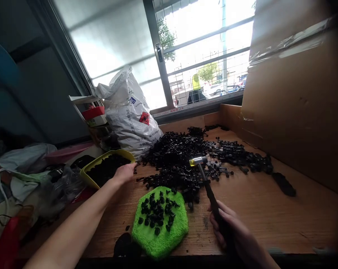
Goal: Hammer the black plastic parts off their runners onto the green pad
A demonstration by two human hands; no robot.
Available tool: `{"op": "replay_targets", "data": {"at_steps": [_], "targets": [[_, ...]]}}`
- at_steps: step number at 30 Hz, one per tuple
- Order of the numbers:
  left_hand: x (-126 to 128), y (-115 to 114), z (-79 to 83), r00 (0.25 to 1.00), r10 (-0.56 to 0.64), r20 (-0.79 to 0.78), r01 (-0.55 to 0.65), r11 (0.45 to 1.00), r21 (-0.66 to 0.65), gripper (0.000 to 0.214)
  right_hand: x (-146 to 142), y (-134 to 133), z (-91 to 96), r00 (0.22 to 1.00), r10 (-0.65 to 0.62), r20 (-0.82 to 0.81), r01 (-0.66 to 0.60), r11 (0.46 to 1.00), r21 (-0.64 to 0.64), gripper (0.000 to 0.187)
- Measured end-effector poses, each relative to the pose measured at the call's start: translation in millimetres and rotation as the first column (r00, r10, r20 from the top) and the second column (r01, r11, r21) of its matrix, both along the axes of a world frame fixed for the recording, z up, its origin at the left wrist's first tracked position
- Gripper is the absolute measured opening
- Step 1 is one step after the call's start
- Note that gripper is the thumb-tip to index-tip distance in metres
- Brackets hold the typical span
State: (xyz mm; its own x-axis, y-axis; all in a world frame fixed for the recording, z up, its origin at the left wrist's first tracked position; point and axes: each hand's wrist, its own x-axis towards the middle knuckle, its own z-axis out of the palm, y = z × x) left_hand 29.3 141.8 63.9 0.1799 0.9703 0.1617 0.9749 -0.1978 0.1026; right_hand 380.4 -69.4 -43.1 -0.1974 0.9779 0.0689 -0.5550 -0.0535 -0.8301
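In my right hand (230,224) is a small mallet (209,192), gripped by its dark handle. Its silver head has a clear yellow face and is raised in front of the heap of black parts. My left hand (126,172) reaches forward to the right rim of a yellow tub (86,175) full of small black pieces; its fingers are closed at the rim, partly hidden. Between my arms lies a green fuzzy pad (157,246), with several small black knob-like pieces (157,211) scattered on top.
A large heap of black plastic parts (174,149) spreads over the wooden table (258,209). Behind it leans a white printed sack (129,119). A tall cardboard sheet (292,97) borders the right side. Plastic bags (31,160) crowd the left. One flat black piece (283,184) lies apart.
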Motion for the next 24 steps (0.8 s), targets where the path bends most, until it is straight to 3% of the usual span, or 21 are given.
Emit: {"op": "replay_targets", "data": {"at_steps": [5, 7, 10, 12, 14, 16, 18, 21, 24], "targets": [[-3, 6, 19.2, 0.961, 0.075, 0.267, -0.059, 0.996, -0.066, 0.019, -1, 0, 3.7, 1.000, 0.011, -0.010, -0.012, 1.000, -0.024, 0.022], [-2, -6, 17.9, 0.914, 0.075, 0.399, -0.030, 0.992, -0.119, 0.026, -1, -1, 4.8, 1.000, 0.007, -0.017, -0.008, 0.999, -0.050, 0.024], [-2, -43, 6.4, 0.830, 0.055, 0.555, 0.039, 0.987, -0.156, 0.036, 0, -3, 5.7, 1.000, 0.010, -0.004, -0.010, 0.998, -0.060, 0.026], [-4, -73, -5.7, 0.723, 0.047, 0.690, 0.087, 0.984, -0.158, 0.039, 1, -3, 6.2, 1.000, 0.011, 0.012, -0.010, 0.999, -0.050, 0.026], [-6, -103, -20.8, 0.548, 0.073, 0.834, 0.086, 0.986, -0.142, 0.041, 1, -3, 6.5, 1.000, 0.012, 0.026, -0.010, 0.999, -0.047, 0.025], [-8, -130, -38.5, 0.385, 0.126, 0.914, 0.007, 0.990, -0.140, 0.040, 0, -4, 6.6, 1.000, 0.009, 0.030, -0.007, 0.998, -0.064, 0.024], [-10, -151, -57.0, 0.316, 0.182, 0.931, -0.103, 0.982, -0.157, 0.038, 0, -4, 6.1, 1.000, 0.001, 0.025, 0.001, 0.996, -0.093, 0.022], [-8, -169, -79.1, 0.300, 0.212, 0.930, -0.135, 0.975, -0.179, 0.032, 0, -5, 5.2, 1.000, -0.003, 0.017, 0.005, 0.991, -0.133, 0.021], [-6, -175, -87.0, 0.393, 0.207, 0.896, -0.044, 0.977, -0.206, 0.025, -1, -5, 6.2, 1.000, -0.007, 0.021, 0.010, 0.986, -0.166, 0.022]]}}
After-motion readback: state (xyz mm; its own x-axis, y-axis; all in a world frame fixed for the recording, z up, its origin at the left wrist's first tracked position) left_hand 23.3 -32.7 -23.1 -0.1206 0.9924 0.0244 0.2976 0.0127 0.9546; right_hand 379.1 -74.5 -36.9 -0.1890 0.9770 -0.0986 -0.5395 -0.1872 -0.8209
